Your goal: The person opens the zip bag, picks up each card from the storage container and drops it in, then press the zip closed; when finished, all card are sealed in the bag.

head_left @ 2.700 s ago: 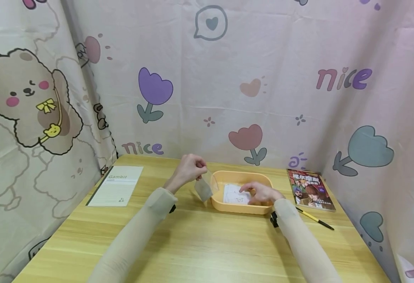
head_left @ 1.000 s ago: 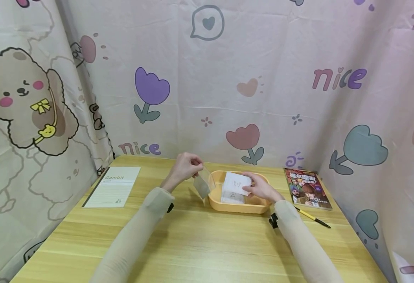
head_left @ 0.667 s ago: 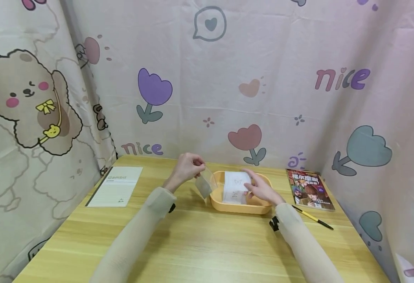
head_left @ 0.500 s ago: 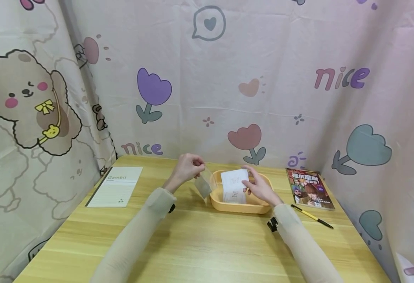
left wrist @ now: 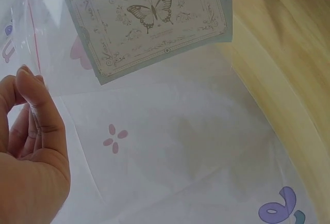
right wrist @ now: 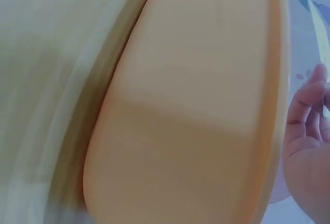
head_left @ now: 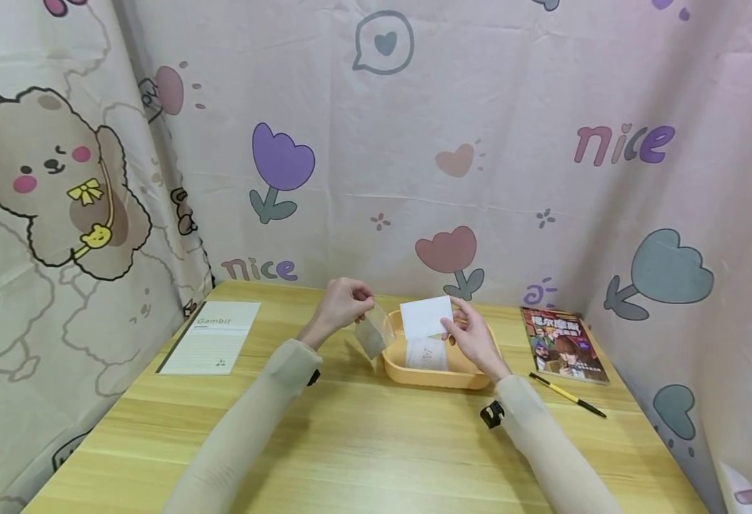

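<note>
My left hand (head_left: 342, 305) pinches the top of a clear zip bag (head_left: 382, 325), which hangs beside the tray's left end. In the left wrist view, a butterfly-printed card (left wrist: 149, 22) shows in the bag, near the red seal line. My right hand (head_left: 475, 335) holds a white card (head_left: 425, 315) by its right edge, raised over the yellow-orange tray (head_left: 436, 378). Its plain face shows in the head view. Below it, a white card with a faint drawing (head_left: 425, 355) lies in the tray. The right wrist view catches the held card (right wrist: 318, 33) edge-on.
A Gambit notepad (head_left: 210, 339) lies on the left of the wooden table (head_left: 376, 442). To the tray's right are a comic-style book (head_left: 565, 345) and a yellow and black pen (head_left: 568, 395). A printed curtain (head_left: 350, 143) hangs behind the table.
My right hand has gone from reaching into the tray to lifting a white card above it. The card's drawing showed earlier; now a plain face does. The left hand stays with the bag.
</note>
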`<state>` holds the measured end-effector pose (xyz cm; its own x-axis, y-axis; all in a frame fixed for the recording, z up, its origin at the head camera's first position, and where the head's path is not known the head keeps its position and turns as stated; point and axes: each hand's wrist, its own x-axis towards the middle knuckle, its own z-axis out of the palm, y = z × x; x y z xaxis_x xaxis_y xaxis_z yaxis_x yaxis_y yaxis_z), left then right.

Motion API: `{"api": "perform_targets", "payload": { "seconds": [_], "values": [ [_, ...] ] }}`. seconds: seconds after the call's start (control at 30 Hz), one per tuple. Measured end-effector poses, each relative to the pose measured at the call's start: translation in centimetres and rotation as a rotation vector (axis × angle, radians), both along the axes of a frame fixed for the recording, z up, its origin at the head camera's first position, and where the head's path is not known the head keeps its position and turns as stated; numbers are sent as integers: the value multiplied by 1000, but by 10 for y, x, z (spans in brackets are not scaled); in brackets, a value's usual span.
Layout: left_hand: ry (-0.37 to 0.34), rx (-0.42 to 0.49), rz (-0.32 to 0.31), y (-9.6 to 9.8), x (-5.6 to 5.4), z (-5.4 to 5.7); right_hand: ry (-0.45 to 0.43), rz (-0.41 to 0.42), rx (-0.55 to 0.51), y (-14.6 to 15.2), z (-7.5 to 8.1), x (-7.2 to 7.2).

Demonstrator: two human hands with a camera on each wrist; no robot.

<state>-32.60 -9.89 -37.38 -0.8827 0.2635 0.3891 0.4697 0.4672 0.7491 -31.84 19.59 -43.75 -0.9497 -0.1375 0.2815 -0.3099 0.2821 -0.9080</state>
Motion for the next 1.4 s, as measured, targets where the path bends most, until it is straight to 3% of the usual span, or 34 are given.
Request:
{"api": "perform_targets", "payload": {
  "seconds": [0.27, 0.53, 1.07, 1.3, 1.4],
  "values": [
    [4, 1, 5, 0, -1, 0, -13, -51, -210, -11, 1, 4],
    [3, -5, 13, 0, 2, 0, 32, -114, -426, -22, 9, 14],
    [-25, -16, 16, 2, 1, -1, 145, -33, -458, -47, 22, 33],
    [-35, -7, 14, 3, 1, -1, 149, -59, -358, -56, 16, 34],
    [-42, -13, 15, 4, 2, -1, 133, -61, -327, -60, 22, 41]
  ]
}}
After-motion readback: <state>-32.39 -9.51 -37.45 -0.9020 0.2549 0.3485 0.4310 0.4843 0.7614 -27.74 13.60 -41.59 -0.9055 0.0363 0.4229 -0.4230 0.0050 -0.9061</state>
